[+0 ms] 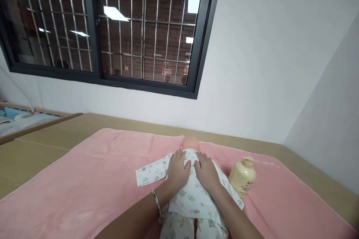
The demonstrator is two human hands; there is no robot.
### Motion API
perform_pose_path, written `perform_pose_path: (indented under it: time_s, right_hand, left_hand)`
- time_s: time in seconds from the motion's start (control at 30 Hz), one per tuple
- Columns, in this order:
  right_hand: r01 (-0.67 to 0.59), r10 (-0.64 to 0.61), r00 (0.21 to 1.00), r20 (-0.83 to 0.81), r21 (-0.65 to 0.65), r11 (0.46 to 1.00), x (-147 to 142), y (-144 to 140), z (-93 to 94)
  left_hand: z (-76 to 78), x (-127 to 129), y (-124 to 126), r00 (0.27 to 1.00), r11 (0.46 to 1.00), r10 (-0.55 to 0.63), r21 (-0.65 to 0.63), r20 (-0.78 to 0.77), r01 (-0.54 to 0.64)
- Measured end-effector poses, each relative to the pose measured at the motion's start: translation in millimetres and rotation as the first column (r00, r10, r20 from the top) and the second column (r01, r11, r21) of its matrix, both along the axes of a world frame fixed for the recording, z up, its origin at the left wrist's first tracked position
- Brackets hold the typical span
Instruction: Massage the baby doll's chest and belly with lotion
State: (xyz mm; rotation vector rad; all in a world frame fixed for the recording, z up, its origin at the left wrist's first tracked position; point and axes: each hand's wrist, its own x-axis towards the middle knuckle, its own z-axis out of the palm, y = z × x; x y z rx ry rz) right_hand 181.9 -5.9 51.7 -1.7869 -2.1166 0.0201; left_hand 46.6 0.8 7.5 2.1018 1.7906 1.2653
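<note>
A baby doll (190,143) lies on a pink towel (106,171), its head toward the wall. It wears a white printed top (193,198) and matching trousers (179,227); one sleeve stretches out to the left. My left hand (178,169) rests flat on the left side of the doll's upper body, fingers extended. On the right side of the upper body lies my right hand (206,171), likewise flat with its fingers stretched out. Neither hand grips anything. A silver bangle circles my left wrist.
Right of the doll, a cream pump bottle (243,176) stands tilted on the towel. The towel covers a tan padded surface (42,158) against a white wall (252,63). A barred window (146,33) is above. At far left is a wooden-framed crib (30,119) with blue and white bedding.
</note>
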Motion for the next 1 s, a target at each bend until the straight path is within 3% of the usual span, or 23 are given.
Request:
perform_pose_path:
  time_s: [0.2,0.63,0.83,1.0]
  right_hand:
    - [-0.012,0.010,0.998,-0.062,-0.029,1.000,6,7,-10.0]
    - [-0.005,0.004,0.997,-0.079,-0.016,1.000,5,6,-10.7]
    - [0.000,0.002,0.999,-0.036,0.043,0.999,1,-4,-0.3]
    - [0.108,-0.110,0.993,0.036,0.048,0.993,-6,-15,10.7]
  left_hand:
    - [3.5,-2,0,1.000,1.000,-0.020,-0.022,0.014,0.020]
    - [-1.4,-1,2,0.999,1.000,-0.013,0.020,0.033,0.012]
    - [-1.8,-2,2,0.999,0.999,-0.024,0.042,0.024,0.023]
    - [-5.7,-3,-1,1.000,0.993,-0.024,0.117,-0.001,0.024]
